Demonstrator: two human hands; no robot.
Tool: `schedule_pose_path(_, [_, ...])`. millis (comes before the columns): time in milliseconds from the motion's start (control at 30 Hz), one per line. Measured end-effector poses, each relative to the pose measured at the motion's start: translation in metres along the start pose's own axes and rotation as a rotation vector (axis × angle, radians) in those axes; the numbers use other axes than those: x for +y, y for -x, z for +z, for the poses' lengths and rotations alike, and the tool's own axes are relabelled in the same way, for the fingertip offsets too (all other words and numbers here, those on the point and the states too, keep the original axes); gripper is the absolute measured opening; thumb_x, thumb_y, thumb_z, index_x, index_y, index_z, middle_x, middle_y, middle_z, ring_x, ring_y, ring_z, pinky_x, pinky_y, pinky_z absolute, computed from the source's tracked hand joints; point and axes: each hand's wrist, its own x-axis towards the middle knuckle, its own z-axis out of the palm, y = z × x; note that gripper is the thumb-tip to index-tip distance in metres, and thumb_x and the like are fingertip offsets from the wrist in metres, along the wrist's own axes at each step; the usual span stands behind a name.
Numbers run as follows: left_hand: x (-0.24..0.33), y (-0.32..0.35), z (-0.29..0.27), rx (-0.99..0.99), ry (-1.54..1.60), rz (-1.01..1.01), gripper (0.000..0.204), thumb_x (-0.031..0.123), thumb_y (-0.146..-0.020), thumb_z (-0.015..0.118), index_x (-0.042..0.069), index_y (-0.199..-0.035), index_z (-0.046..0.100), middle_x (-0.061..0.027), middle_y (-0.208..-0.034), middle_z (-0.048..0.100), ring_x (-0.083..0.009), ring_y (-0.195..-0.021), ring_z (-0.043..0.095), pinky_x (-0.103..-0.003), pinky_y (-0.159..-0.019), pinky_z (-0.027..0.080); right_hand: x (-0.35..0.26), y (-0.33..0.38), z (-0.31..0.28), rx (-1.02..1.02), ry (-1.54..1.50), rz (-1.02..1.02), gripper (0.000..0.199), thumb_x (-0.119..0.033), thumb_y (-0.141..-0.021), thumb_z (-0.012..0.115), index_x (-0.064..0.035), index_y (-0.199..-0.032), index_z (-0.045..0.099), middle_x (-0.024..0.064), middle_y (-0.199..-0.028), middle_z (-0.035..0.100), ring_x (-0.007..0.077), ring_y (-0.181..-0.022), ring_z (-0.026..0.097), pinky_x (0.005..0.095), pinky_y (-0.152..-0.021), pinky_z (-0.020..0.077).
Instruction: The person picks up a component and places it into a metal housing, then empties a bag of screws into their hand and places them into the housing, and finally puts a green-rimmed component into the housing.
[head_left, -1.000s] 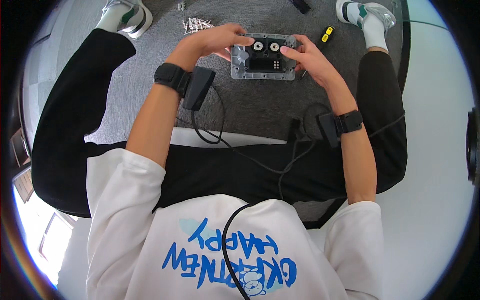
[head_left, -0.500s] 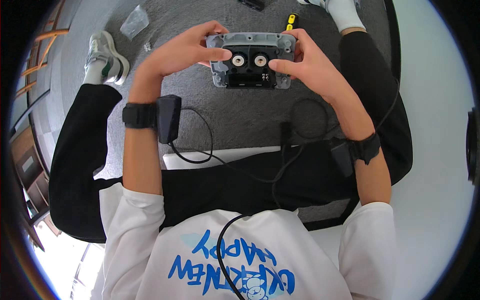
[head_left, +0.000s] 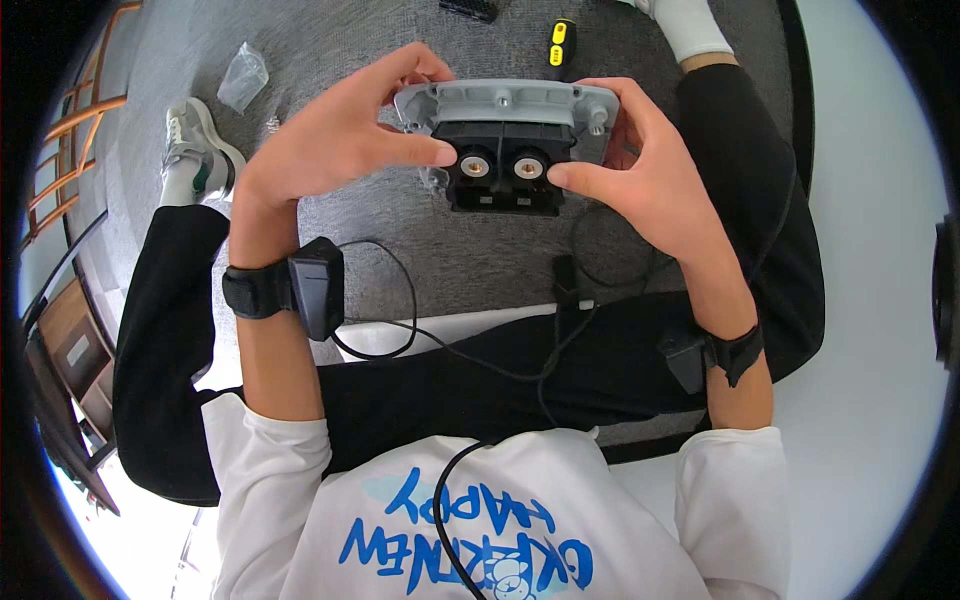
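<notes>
Between my two hands is a grey plastic housing (head_left: 505, 97) with a black insert (head_left: 503, 200) that has two round metal-centred fittings side by side. My left hand (head_left: 335, 145) grips its left end, the thumb resting beside the left fitting and the fingers behind the rim. On the right end my right hand (head_left: 660, 170) is closed around the shell, with its thumb tip next to the right fitting. The housing is held up off the floor, tilted so its long grey edge shows. Most of the fingers are hidden behind it.
A yellow-and-black handled tool (head_left: 561, 42) lies on the grey carpet (head_left: 350, 215) beyond the housing, near a black part (head_left: 468, 9). A clear plastic bag (head_left: 243, 78) and small pieces (head_left: 273, 125) lie at left. A black cable (head_left: 500, 372) crosses my legs.
The housing has come closer and lower, and has tilted so that its long grey edge and the fittings face me more. Both hands have kept hold of it.
</notes>
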Motion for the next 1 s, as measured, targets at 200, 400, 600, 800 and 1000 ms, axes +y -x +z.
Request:
schedule_pose_path(200, [-0.008,0.005,0.001,-0.068,-0.034,-0.060,0.054,0.022,-0.085,0.080,0.009,-0.131,0.056,-0.0056,-0.122,0.058,-0.0202,-0.115,0.056,-0.039,-0.094,0.053,0.005,0.009,0.017,-0.005,-0.059,0.073,0.066,-0.025,-0.078,0.086,-0.0017,-0.131,0.053,0.0112,-0.107,0.065,0.0211,-0.098,0.066,0.0355,-0.084,0.0548])
schedule_pose_path(400, [-0.017,-0.003,0.009,-0.072,-0.143,-0.127,0.050,0.025,-0.090,0.073,0.009,-0.135,0.056,-0.0042,-0.112,0.060,-0.0146,-0.097,0.055,-0.035,-0.085,0.048,0.019,0.010,0.028,0.056,-0.068,0.143,0.076,-0.031,-0.078,0.086,0.0028,-0.136,0.049,0.0153,-0.109,0.065,0.0234,-0.100,0.066,0.0374,-0.085,0.0562])
schedule_pose_path(600, [-0.027,-0.004,0.016,-0.079,-0.058,-0.165,0.048,0.031,-0.096,0.068,0.010,-0.137,0.054,-0.0019,-0.098,0.057,-0.0116,-0.084,0.051,-0.031,-0.079,0.048,0.036,0.000,0.032,0.072,-0.050,0.146,0.075,-0.030,-0.080,0.084,0.0039,-0.136,0.048,0.0174,-0.112,0.065,0.0255,-0.103,0.067,0.0387,-0.090,0.0553])
schedule_pose_path(800, [-0.037,-0.004,0.022,-0.093,-0.021,-0.195,0.050,0.039,-0.097,0.066,0.009,-0.134,0.053,-0.0078,-0.103,0.062,-0.0171,-0.090,0.058,-0.034,-0.080,0.052,0.051,-0.006,0.036,0.044,-0.072,0.154,0.076,-0.030,-0.081,0.084,0.0043,-0.138,0.047,0.0205,-0.118,0.065,0.0290,-0.109,0.067,0.0394,-0.095,0.0533])
schedule_pose_path(1000, [-0.053,-0.005,0.031,-0.070,0.012,-0.309,0.053,0.043,-0.096,0.065,0.008,-0.134,0.054,-0.0174,-0.121,0.065,-0.0292,-0.110,0.065,-0.043,-0.091,0.057,0.051,-0.014,0.042,0.016,-0.026,0.236,0.085,-0.031,-0.083,0.080,0.0018,-0.150,0.040,0.0241,-0.125,0.064,0.0322,-0.115,0.066,0.0406,-0.097,0.0522])
